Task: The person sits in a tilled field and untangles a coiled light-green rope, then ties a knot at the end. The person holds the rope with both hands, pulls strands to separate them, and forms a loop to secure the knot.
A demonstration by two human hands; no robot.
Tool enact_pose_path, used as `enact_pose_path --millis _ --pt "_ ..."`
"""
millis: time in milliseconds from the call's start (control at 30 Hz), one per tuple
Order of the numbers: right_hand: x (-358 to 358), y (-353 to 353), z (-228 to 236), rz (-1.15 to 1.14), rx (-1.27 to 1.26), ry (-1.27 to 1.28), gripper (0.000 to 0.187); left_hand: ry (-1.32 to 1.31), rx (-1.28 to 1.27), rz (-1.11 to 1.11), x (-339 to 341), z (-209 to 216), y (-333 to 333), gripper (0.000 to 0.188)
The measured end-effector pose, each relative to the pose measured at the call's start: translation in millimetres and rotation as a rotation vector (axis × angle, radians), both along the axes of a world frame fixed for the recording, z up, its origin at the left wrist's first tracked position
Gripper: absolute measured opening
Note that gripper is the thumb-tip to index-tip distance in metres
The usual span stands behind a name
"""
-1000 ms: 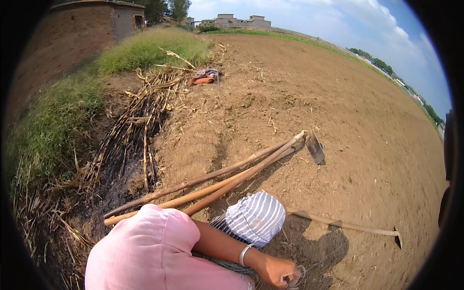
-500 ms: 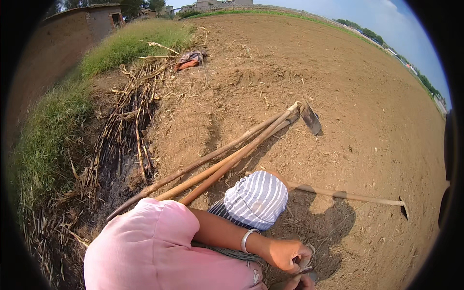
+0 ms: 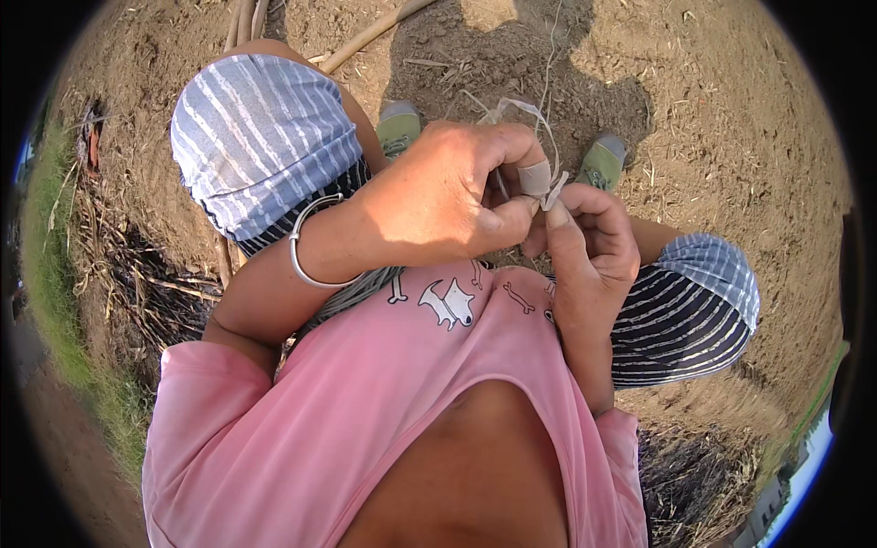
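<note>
My left hand (image 3: 448, 187), with a silver bangle at its wrist and a pale wrap on one finger, is closed in a pinch. Meeting it at the fingertips, my right hand (image 3: 589, 242) pinches too. Between them is a thin whitish string (image 3: 554, 192), whose short end sticks up past the right thumb. Above the fingers it makes a loose loop (image 3: 521, 107), and one length runs away over the soil. The exact twist inside the left fingers is hidden. Greyish cord strands (image 3: 352, 294) lie in my lap, partly under the left forearm.
Green shoes (image 3: 603, 161) stand on the dry soil beyond my hands, between knees in striped cloth (image 3: 265, 137). A wooden handle (image 3: 376, 36) lies at the top, beside more poles (image 3: 245, 23). Dry stalks (image 3: 137, 265) and grass (image 3: 55, 274) are at the left.
The view has swung down from the field to my lap, so both hands now show near the middle. They stay close together at the string; the hoe heads are out of view.
</note>
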State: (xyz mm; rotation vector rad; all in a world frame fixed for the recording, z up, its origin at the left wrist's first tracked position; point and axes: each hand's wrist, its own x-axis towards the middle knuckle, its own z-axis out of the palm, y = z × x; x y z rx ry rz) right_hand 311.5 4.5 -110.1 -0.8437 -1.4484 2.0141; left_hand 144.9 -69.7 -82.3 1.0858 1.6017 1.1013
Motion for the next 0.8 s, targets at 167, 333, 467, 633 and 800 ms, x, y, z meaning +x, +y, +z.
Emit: enact_pose_path --millis 167,333,467,633,800 --pt "-0.3 -1.0 -4.4 0.003 0.058 0.035 0.012 0.101 0.058 -0.032 -0.3 -9.3 2.2 0.012" --pt "-3.8 -0.5 -2.6 -0.028 -0.032 -0.059 0.012 0.069 0.036 -0.021 2.1 -10.9 3.8 0.013" --pt "-3.6 5.6 -2.0 -0.002 -0.192 -0.01 0.008 0.032 -0.003 -0.016 1.0 -7.9 6.0 0.014" --pt "-2.0 5.6 -6.5 -0.029 -0.212 0.003 0.008 -0.062 -0.038 -0.003 -0.5 -4.2 7.8 0.015" --pt "-6.5 -2.5 -6.8 -0.314 0.251 0.035 0.017 0.026 -0.03 -0.052 0.0 -6.9 7.3 0.015"
